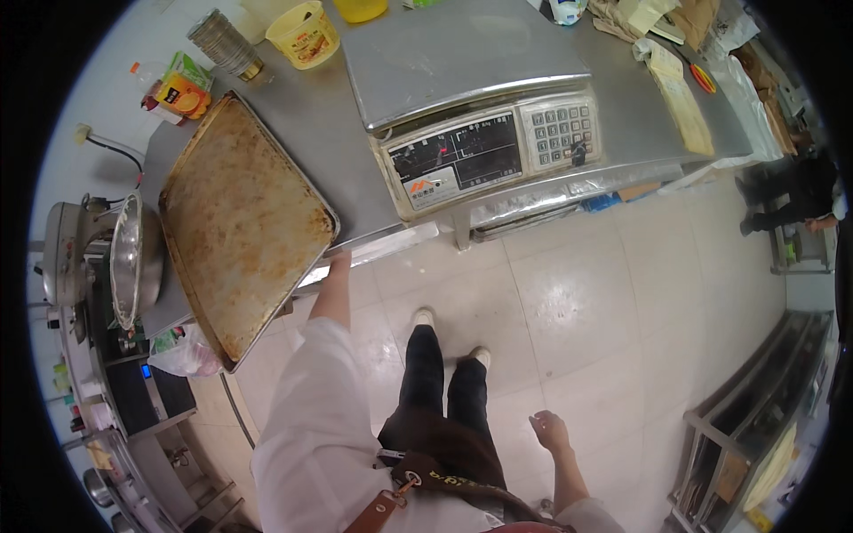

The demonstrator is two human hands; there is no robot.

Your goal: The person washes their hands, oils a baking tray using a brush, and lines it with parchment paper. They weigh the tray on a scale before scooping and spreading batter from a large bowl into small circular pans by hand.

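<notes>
My left arm reaches forward to the front of the steel table, and my left hand point(340, 260) is mostly hidden at the table's edge. Just above it is the corner of a worn, browned metal baking tray point(243, 213), which lies at an angle and juts past the table. What the left hand touches cannot be seen. My right hand point(551, 431) hangs over the floor at my side, its fingers loosely bent and nothing in them. A digital scale point(460, 163) with a keypad and a broad steel platform point(460, 53) stands on the table before me.
A mixing bowl point(136, 260) is left of the tray. Stacked metal tins point(225, 43), a yellow tub point(304, 36) and drink bottles point(184, 96) stand behind. Scissors point(703, 78) lie at right. A metal rack point(733, 426) stands lower right; another person point(793, 190) is far right.
</notes>
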